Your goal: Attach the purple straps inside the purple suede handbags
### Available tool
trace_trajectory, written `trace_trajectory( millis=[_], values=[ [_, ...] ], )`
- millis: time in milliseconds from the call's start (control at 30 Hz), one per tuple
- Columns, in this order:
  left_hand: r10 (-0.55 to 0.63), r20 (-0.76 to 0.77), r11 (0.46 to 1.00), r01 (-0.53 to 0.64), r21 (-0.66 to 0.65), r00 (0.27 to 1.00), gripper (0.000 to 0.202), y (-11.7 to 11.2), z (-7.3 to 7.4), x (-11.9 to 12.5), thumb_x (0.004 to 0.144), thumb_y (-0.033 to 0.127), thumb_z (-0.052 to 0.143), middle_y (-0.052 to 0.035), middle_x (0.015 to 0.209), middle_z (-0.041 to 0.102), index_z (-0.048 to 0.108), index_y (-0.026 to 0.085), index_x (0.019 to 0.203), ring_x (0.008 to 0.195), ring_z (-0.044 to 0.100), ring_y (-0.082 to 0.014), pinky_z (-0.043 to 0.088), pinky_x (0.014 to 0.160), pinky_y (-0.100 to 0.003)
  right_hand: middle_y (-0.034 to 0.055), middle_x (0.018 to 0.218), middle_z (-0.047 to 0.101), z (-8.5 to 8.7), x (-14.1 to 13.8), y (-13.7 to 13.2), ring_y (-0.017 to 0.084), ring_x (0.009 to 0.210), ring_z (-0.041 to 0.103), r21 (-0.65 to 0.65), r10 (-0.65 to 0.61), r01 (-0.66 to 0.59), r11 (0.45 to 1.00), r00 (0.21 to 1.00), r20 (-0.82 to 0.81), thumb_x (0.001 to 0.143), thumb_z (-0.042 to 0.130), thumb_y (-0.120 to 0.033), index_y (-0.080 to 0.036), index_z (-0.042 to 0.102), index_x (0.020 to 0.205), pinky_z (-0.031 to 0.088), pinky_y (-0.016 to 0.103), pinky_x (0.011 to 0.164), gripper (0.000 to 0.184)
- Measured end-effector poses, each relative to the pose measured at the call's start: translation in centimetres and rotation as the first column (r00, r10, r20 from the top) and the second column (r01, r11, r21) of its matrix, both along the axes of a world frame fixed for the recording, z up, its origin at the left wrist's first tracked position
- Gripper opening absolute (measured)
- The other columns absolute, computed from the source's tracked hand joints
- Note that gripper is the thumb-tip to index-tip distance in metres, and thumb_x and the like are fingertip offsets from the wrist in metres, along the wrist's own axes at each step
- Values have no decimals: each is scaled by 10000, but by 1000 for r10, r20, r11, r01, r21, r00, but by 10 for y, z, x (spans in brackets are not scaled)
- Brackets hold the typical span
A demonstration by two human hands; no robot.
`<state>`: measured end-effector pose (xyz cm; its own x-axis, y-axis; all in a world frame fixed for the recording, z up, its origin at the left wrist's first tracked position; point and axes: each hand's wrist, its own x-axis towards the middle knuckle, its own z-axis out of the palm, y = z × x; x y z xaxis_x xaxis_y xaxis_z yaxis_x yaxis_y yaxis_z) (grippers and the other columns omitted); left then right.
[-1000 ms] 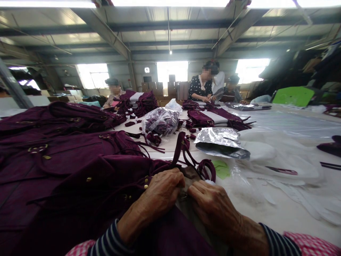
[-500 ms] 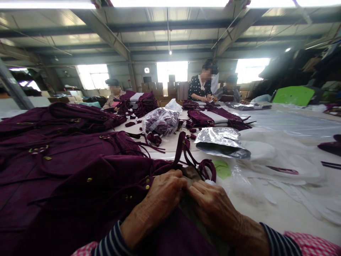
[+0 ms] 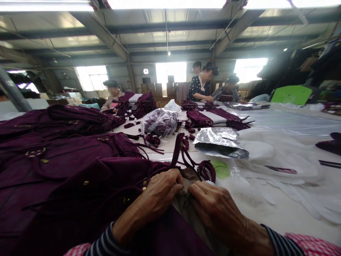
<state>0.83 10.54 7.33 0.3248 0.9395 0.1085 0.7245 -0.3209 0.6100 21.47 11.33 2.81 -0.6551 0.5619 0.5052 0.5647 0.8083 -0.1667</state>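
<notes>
A dark purple handbag [image 3: 112, 174] lies in front of me, its mouth showing a grey-brown lining [image 3: 190, 174]. My left hand [image 3: 163, 190] is closed at the left side of the opening, fingers curled on the bag's edge. Opposite it, my right hand [image 3: 213, 202] pinches the lining on the right side. A small metal piece, perhaps a zip pull, shows between the two hands. A purple zipped strip [image 3: 176, 151] sticks up behind my hands, and a coiled purple strap [image 3: 206, 171] lies beside it. The fingertips are partly hidden in the fabric.
More purple bags [image 3: 61, 119] are heaped at the left. Ahead lie a clear plastic bag of purple parts [image 3: 160, 122], a silver foil bag [image 3: 221, 142] and stacked purple pieces [image 3: 215, 117]. White wrapping sheets [image 3: 282, 156] with thread snips [image 3: 281, 169] cover the right. Several people work across the table.
My hands have moved slightly apart, showing more lining and a small metal piece between them. Across the table, another person's head now shows behind the person in the dotted top.
</notes>
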Motion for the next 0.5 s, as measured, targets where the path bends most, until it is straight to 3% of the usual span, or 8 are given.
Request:
trace_trajectory(
  millis=[100,200,267,333,500],
  values=[
    [17,197,998,-5,-61,980,145,1,5,1,992,288,505,1,815,620,587,199,913,798,575,-174,384,719,-290,38,828,621,1,0,-1,192,719,556,10,3,-3,1000,1000,14,922,486,-78,-187,576,885,317,330,623,145],
    [-13,480,984,96,-150,877,237,3,6,-3,1013,388,508,-22,781,681,595,172,967,730,614,-167,430,693,-278,42,819,628,4,1,-1,194,703,559,10,7,-7,1000,1000,29,931,472,-85,-186,580,881,322,328,610,156],
    [-37,576,971,166,-173,817,278,3,6,-5,1019,427,512,-47,814,719,593,161,997,748,642,-172,453,714,-280,39,812,635,6,2,-2,185,690,565,-21,28,-27,999,999,42,918,468,-65,-186,579,869,332,320,607,171],
    [-61,577,965,196,-175,814,245,2,6,-6,1016,402,532,-50,860,724,592,166,997,804,664,-180,466,746,-281,37,816,648,9,3,-2,179,690,577,-63,53,-49,997,997,51,912,476,-59,-185,583,867,344,312,613,172],
    [-112,365,976,172,-135,924,138,-3,6,-3,1008,296,538,-2,894,698,607,199,940,881,657,-173,453,783,-267,23,833,665,17,8,-1,171,730,613,-234,40,-45,971,999,-27,932,553,-117,-182,612,919,373,288,647,89]
  ],
)
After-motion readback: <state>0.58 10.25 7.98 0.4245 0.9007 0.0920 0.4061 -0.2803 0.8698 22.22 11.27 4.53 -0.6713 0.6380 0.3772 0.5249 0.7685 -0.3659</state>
